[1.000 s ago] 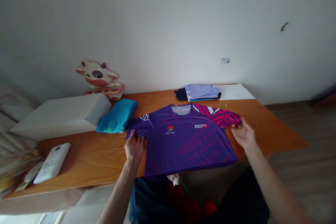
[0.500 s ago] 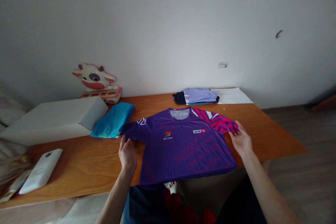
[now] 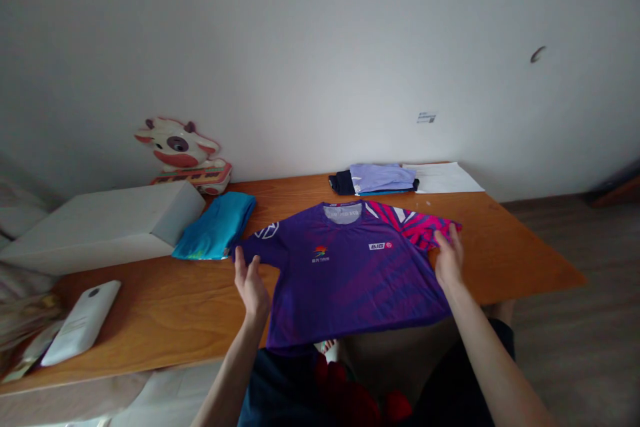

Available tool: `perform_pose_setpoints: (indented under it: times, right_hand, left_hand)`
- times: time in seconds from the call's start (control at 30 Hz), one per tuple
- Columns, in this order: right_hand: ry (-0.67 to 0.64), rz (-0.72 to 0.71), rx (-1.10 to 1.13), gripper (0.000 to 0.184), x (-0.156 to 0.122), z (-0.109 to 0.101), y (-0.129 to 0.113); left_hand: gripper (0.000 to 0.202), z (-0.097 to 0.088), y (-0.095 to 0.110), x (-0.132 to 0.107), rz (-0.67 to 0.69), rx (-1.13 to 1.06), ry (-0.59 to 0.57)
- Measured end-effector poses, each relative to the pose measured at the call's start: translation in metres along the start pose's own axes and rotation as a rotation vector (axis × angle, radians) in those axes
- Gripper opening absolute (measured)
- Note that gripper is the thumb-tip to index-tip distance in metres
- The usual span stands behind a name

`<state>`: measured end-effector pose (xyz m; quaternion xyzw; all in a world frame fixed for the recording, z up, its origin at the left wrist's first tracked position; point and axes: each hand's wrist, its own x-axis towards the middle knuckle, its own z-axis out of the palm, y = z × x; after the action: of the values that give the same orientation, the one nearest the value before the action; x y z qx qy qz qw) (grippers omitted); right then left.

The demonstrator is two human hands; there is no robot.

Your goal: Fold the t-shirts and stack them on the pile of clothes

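A purple sports shirt [image 3: 350, 273] with a pink striped right sleeve lies spread front up on the wooden table [image 3: 165, 307], its hem hanging over the near edge. My left hand [image 3: 251, 283] stands on its edge beside the shirt's purple sleeve, fingers straight and together, holding nothing. My right hand [image 3: 449, 257] rests open and flat on the pink sleeve and the shirt's side.
A folded turquoise garment [image 3: 217, 233] lies left of the shirt, beside a long white box [image 3: 100, 223]. A cow-shaped toy [image 3: 183, 153] stands against the wall. Folded lilac and dark clothes [image 3: 377, 179] and white paper [image 3: 443, 177] sit at the back. A white device [image 3: 80, 321] lies front left.
My left hand has let go of the purple sleeve and turned upright. My right hand has moved inward onto the pink sleeve. The view shifted slightly.
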<state>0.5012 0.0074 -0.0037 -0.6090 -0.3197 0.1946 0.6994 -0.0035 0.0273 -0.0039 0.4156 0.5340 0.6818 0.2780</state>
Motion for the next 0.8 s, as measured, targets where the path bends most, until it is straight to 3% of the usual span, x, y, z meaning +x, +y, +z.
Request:
perform_pose_setpoints:
  times: [0.03, 0.1, 0.17, 0.23, 0.33, 0.4, 0.5, 0.67, 0.8]
  right_hand:
    - [-0.123, -0.111, -0.148, 0.07, -0.005, 0.012, -0.012]
    - [-0.499, -0.264, -0.354, 0.075, -0.017, 0.035, -0.037]
    - [-0.881, -0.275, -0.385, 0.072, -0.03, 0.053, -0.057]
    - [-1.053, -0.205, -0.324, 0.062, -0.039, 0.062, -0.064]
    - [-0.915, -0.199, -0.322, 0.044, -0.038, 0.063, -0.053]
    - [-0.816, -0.307, -0.426, 0.036, -0.031, 0.059, -0.037]
    - [-0.791, -0.48, -0.578, 0.036, -0.017, 0.057, -0.018]
    - [-0.748, -0.581, -0.785, 0.046, 0.001, 0.08, -0.002]
    - [-0.701, -0.525, -0.971, 0.061, 0.008, 0.102, 0.016]
  left_hand:
    - [0.055, 0.011, 0.009, -0.005, 0.09, 0.155, -0.096]
    - [0.052, 0.032, 0.026, -0.017, 0.232, 0.418, -0.41]
    - [0.038, 0.046, 0.036, -0.028, 0.322, 0.591, -0.711]
    - [0.029, 0.053, 0.037, -0.036, 0.342, 0.667, -0.819]
    - [0.032, 0.05, 0.027, -0.037, 0.298, 0.632, -0.777]
    - [0.035, 0.048, 0.018, -0.032, 0.278, 0.594, -0.739]
    - [0.038, 0.053, 0.006, -0.018, 0.304, 0.626, -0.732]
    - [0.049, 0.092, -0.006, 0.005, 0.382, 0.815, -0.683]
    - [0.065, 0.118, -0.016, 0.006, 0.304, 1.02, -0.607]
